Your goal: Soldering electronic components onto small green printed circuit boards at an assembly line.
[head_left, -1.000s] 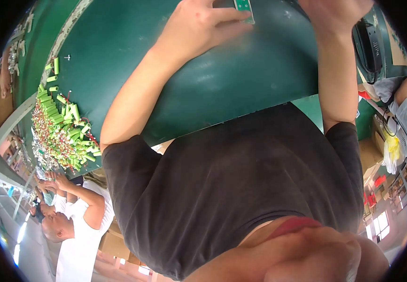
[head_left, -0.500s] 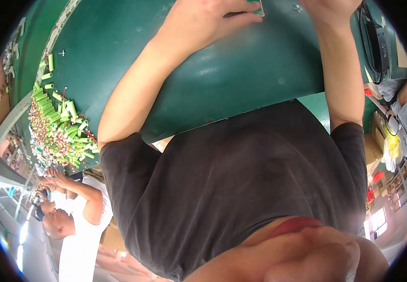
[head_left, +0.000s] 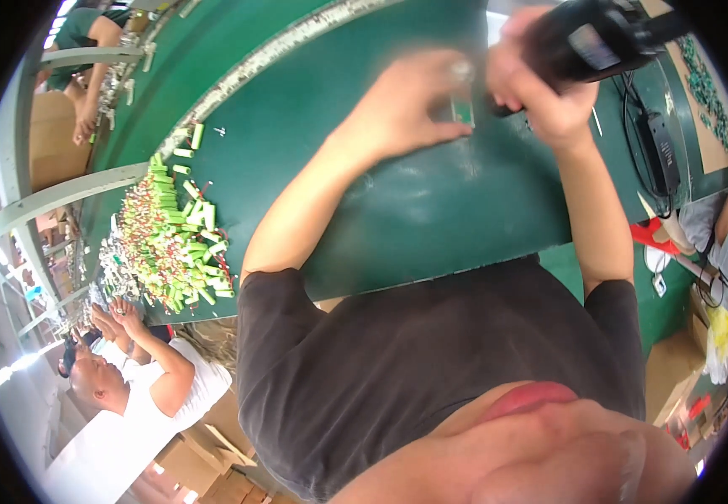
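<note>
Long green worktable (head_left: 313, 126), grey metal frame (head_left: 53, 197), cardboard boxes (head_left: 204, 458) below, daylight at left.

Our left hand (head_left: 410, 105) lies palm down with the fingers (head_left: 448, 130) curled and pinched together at the tips, forearm running bare from the shoulder. Our right hand (head_left: 544, 97) is raised just beside it, fist clenched, wrist bent, forearm stretched straight out.
</note>
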